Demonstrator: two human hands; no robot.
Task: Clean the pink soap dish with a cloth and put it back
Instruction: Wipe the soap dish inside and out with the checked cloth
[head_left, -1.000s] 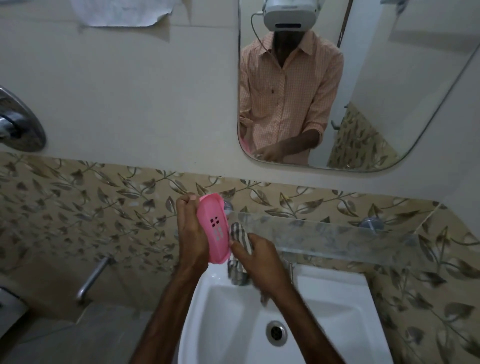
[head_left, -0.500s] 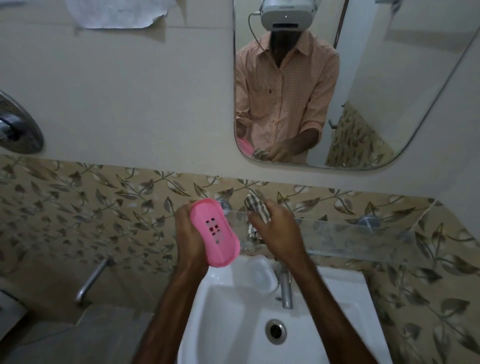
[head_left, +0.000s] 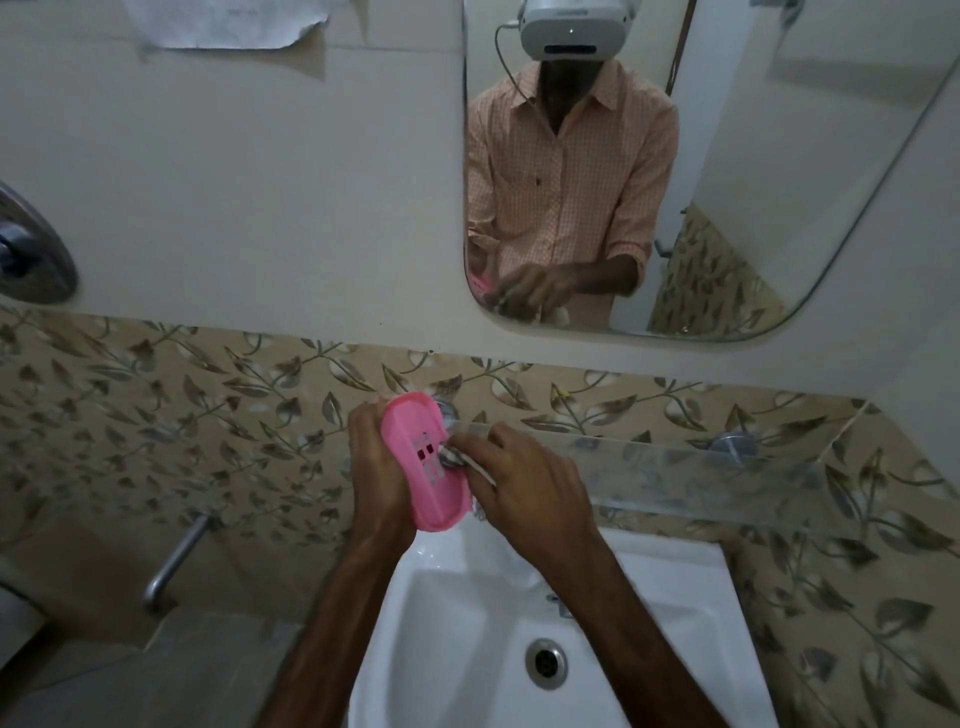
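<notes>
Above the white basin (head_left: 670, 582), the pink soap dish (head_left: 423, 462) is held tilted, its long axis running from upper left to lower right. It is gripped from behind by the left hand (head_left: 376, 467), whose fingers are closed round its far edge. The cloth (head_left: 457, 457) is bunched in the closed fingers of the right hand (head_left: 524, 483) and pressed against the slotted face, directly to that hand's left. Wiping strokes would best be run along that axis, and the glass shelf (head_left: 701, 478) lies just beyond for the return.

I see pink soap dish (head_left: 423, 462) tilted on edge, slotted base showing, above sink (head_left: 675, 582); cloth (head_left: 457, 457) pressed against it.
</notes>
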